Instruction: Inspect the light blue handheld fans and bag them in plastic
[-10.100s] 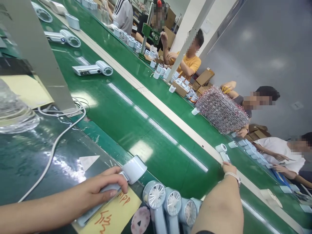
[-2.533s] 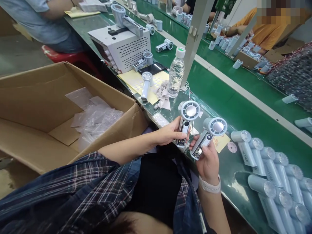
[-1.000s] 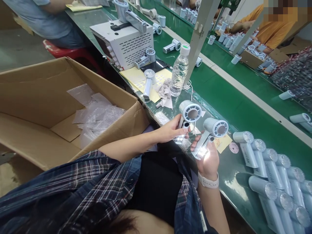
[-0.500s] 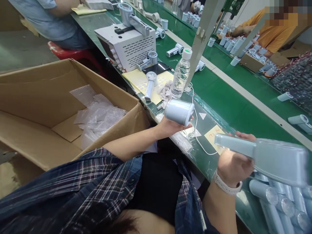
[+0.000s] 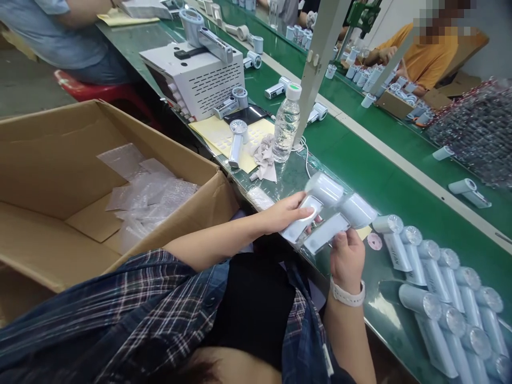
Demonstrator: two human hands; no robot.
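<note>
Each of my hands grips a pale blue handheld fan by its handle, side by side over the near edge of the green bench (image 5: 360, 176). My left hand (image 5: 285, 214) is closed on the left fan (image 5: 316, 198). My right hand (image 5: 347, 257), with a white wrist strap, is closed on the right fan (image 5: 343, 221). Both fan heads point away from me, towards the belt. Several finished fans (image 5: 440, 282) lie in rows on the bench to my right.
An open cardboard box (image 5: 56, 176) with bubble-wrap bags stands at my left. A water bottle (image 5: 286, 124), a cloth, yellow paper with a fan on it and a white metal unit (image 5: 200, 74) sit ahead. Other people work across the belt and at far left.
Half a second ago my hands were apart, the right fan swung out to the right. Both fans are now brought back together in front of me, backs facing me.
</note>
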